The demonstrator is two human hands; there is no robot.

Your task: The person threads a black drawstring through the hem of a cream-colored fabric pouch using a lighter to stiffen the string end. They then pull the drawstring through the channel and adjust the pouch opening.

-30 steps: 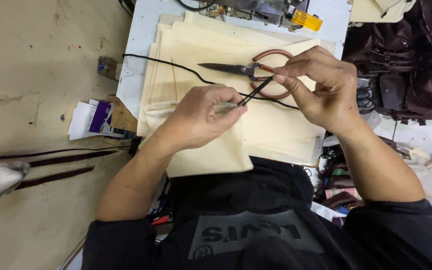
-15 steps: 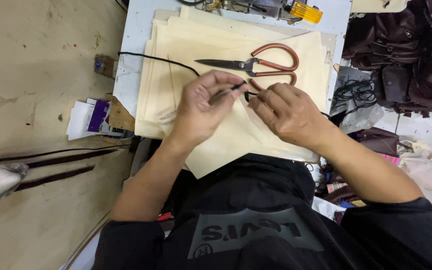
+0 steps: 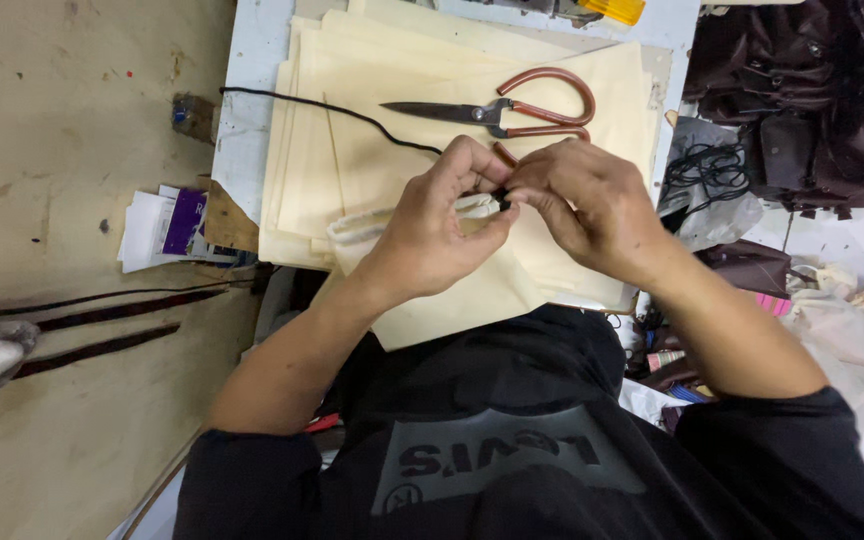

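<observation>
Under both hands lies a stack of cream fabric pieces [image 3: 372,120] on the bench [image 3: 242,110], beyond them the scissors [image 3: 512,108], and left hand [image 3: 432,235] and right hand [image 3: 587,205] together pinch the black cord [image 3: 352,115], its end hidden between the fingertips.

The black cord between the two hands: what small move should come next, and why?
Probably a short pull of the black cord through the cream fabric's hem. Both the left hand and the right hand pinch its end together at the fabric's edge, while the rest lies slack across the stack.
</observation>
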